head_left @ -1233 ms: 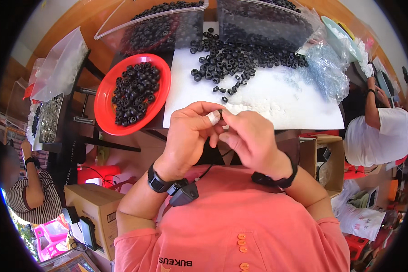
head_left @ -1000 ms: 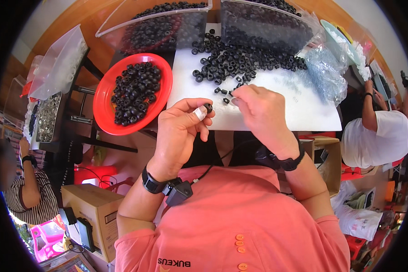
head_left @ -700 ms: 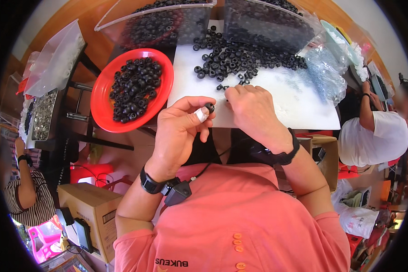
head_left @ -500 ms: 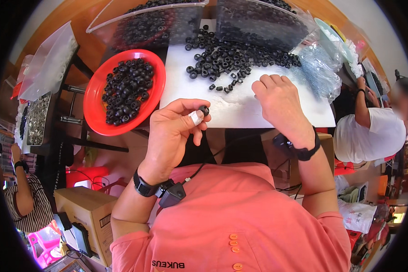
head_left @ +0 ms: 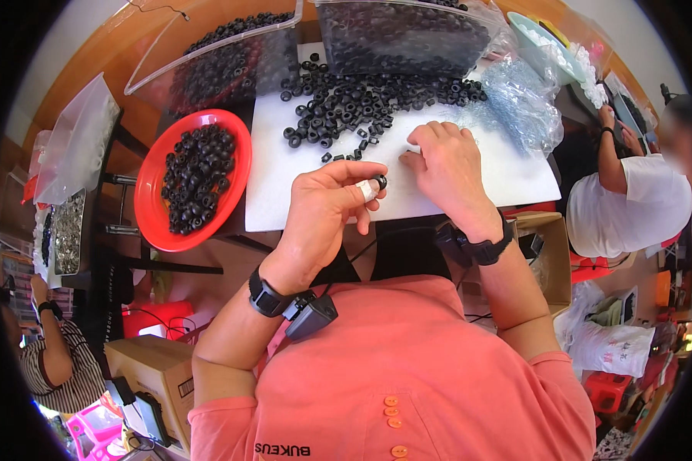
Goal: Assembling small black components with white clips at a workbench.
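My left hand (head_left: 323,211) is closed, pinching a small black ring-shaped part (head_left: 379,182) between thumb and fingertips, above the front edge of the white board (head_left: 284,207). White tape wraps the left thumb. Just to the right, over the board, is my right hand (head_left: 450,169), its fingers curled in and its thumb tucked near the index finger. Whatever those fingers hold, if anything, is too small or hidden to make out. Beyond both hands, a loose pile of similar black parts (head_left: 354,111) spreads across the board, with a few small cylindrical pieces at its near side.
A red plate (head_left: 242,161) of black round parts stands at left. Two clear bins (head_left: 407,46) of black parts sit at the back, and a clear plastic bag (head_left: 519,107) lies at right. Cartons (head_left: 142,369) stand below. Other people work at both sides.
My left hand has moved right with the black part, closer to my right hand. The right hand's fingers have loosened from a tighter fist, and its thumb now shows. The view has shifted.
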A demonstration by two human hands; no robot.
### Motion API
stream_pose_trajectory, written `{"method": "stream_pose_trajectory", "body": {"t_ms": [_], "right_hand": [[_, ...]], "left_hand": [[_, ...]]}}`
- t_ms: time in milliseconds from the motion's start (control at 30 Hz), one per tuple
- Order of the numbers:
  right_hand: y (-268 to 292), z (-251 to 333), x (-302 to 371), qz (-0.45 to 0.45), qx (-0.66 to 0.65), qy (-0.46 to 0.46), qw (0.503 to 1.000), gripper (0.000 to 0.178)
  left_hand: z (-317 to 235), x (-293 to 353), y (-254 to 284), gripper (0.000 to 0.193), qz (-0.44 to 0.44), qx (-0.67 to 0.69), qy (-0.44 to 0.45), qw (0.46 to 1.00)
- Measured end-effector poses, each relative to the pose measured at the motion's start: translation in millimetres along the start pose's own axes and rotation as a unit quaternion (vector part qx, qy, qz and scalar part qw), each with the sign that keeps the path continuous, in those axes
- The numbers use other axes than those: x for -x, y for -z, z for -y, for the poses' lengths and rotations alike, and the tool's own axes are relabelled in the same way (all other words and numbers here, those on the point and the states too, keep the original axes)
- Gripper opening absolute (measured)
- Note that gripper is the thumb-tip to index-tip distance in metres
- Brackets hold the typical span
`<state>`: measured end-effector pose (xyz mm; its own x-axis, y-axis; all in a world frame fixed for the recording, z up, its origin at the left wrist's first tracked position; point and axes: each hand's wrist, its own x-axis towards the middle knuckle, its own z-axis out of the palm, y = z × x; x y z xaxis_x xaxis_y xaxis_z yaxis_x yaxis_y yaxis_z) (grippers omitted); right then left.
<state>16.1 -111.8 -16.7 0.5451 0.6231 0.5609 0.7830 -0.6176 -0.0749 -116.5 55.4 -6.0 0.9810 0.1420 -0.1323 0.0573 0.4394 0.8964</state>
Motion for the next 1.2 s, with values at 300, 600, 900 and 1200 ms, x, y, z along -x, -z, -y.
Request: {"method": "stream_pose_trajectory", "body": {"t_ms": [300, 600, 900, 1200], "right_hand": [[0, -6, 4, -0.003, -0.036, 0.034, 0.999, 0.009], [-1, 1, 10, -0.028, -0.019, 0.054, 0.998, 0.012], [16, 20, 4, -0.054, -0.433, -0.047, 0.898, 0.012], [11, 35, 3, -0.039, -0.473, -0.030, 0.880, 0.010]], "left_hand": [[0, -1, 6, 0.022, 0.007, 0.054, 0.016, 0.998], [0, -9, 8, 0.023, 0.022, 0.081, 0.005, 0.996], [6, -7, 6, 0.021, -0.004, 0.065, -0.003, 0.998], [5, -6, 0, 0.022, -0.032, 0.023, -0.010, 0.999]]}}
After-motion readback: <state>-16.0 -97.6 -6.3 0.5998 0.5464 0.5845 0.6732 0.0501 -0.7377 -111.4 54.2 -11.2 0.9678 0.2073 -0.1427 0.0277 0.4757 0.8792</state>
